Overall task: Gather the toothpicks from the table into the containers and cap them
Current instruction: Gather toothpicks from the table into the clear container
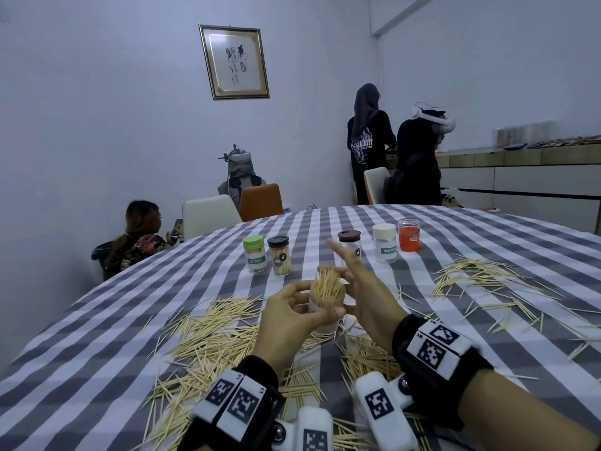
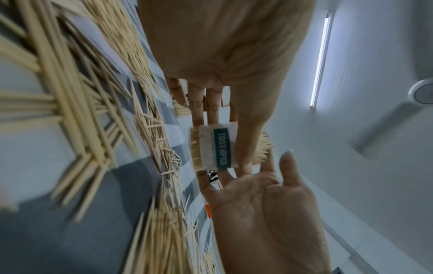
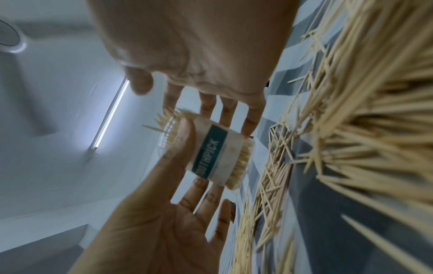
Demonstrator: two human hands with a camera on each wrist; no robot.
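My left hand [image 1: 286,317] grips a clear toothpick container [image 1: 325,301] upright above the table, thumb across its teal-labelled side [image 2: 221,148]. It is uncapped and packed, with toothpick tips bristling out of the top [image 3: 164,118]. My right hand [image 1: 364,288] is beside the container with fingers straight and spread, and its fingers [image 3: 228,111] lie against the far side. Loose toothpicks [image 1: 221,336] cover the checked tablecloth [image 1: 97,320] under both hands, and a second scatter of toothpicks [image 1: 481,275] lies to the right.
Several capped containers stand in a row behind: green-capped [image 1: 254,253], black-capped [image 1: 279,255], brown-capped [image 1: 349,245], white-capped [image 1: 384,242] and a red jar [image 1: 408,234]. Chairs [image 1: 211,213] and people are beyond the table's far edge.
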